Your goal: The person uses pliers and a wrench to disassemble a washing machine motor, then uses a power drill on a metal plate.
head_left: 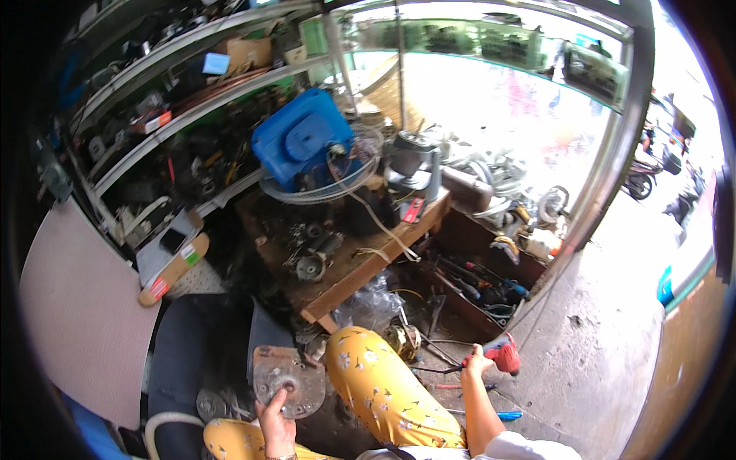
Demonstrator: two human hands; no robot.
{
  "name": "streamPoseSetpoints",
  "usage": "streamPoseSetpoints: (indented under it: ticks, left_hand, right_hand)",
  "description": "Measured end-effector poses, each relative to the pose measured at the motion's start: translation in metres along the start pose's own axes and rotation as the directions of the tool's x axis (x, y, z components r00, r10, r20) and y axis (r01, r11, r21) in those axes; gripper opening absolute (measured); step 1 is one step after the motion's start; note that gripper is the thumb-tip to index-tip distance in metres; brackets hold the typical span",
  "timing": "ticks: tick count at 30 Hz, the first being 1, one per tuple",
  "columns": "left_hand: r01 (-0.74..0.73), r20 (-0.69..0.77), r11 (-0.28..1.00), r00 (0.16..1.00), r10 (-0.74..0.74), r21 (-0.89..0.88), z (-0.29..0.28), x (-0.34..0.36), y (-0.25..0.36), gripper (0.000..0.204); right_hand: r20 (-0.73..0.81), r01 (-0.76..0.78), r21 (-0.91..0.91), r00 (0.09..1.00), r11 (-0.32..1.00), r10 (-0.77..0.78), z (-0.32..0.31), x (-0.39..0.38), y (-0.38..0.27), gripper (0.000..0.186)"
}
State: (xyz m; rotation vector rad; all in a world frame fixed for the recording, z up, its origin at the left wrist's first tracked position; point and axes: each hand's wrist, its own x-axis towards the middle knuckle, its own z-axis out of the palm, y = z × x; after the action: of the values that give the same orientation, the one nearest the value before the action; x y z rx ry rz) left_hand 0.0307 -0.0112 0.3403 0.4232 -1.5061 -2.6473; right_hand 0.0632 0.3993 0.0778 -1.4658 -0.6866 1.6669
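My left hand [274,426] grips the near edge of a worn metal plate [307,386], thumb on its face near a central round hole. The plate has a rust-brown strip along its far edge and one rounded end. To the right, my right hand [476,363] is closed around a red power tool [504,355], held above the concrete floor. A thin black length reaches left from that hand; I cannot tell if it is a cord or part of the tool. Between my hands is my knee in yellow flowered cloth [383,383].
A wooden bench [349,280] ahead carries a motor part [310,266] and a blue plastic housing [307,142] in a wire fan guard. Right of it sits a tool box [529,268]. A blue-handled tool [507,416] lies on the floor. Crowded shelves [180,115] rise at left.
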Motion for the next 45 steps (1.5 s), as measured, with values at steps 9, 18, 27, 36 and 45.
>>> streamPoseSetpoints:
  ticks: [9, 18, 27, 36, 45]
  left_hand:
    - [0.016, 0.006, 0.999, 1.0, -0.015, -0.033, -0.026, 0.006, -0.002, 0.058]
    - [-0.014, 0.036, 0.997, 0.999, 0.017, -0.079, -0.048, 0.003, -0.008, 0.048]
    - [-0.167, 0.006, 0.98, 0.986, 0.169, -0.107, -0.075, 0.031, 0.04, 0.044]
    - [-0.446, -0.172, 0.894, 0.884, 0.435, -0.033, -0.08, 0.024, 0.09, 0.041]
    - [-0.545, -0.274, 0.838, 0.805, 0.527, 0.012, -0.088, 0.005, 0.095, 0.031]
  right_hand:
    - [0.623, -0.151, 0.414, 0.766, 0.897, -0.159, -0.01, -0.155, -0.12, 0.041]
    - [0.618, 0.125, 0.119, 0.768, 0.985, -0.172, -0.016, -0.131, -0.134, 0.038]
    - [0.635, 0.223, 0.419, 0.621, 0.88, -0.46, 0.089, -0.173, -0.172, 0.073]
    - [0.976, -0.225, 0.093, -0.171, 0.97, -0.133, 0.161, -0.282, -0.2, 0.054]
    - [0.793, -0.045, -0.447, -0.483, 0.893, 0.372, 0.043, -0.336, -0.107, 0.054]
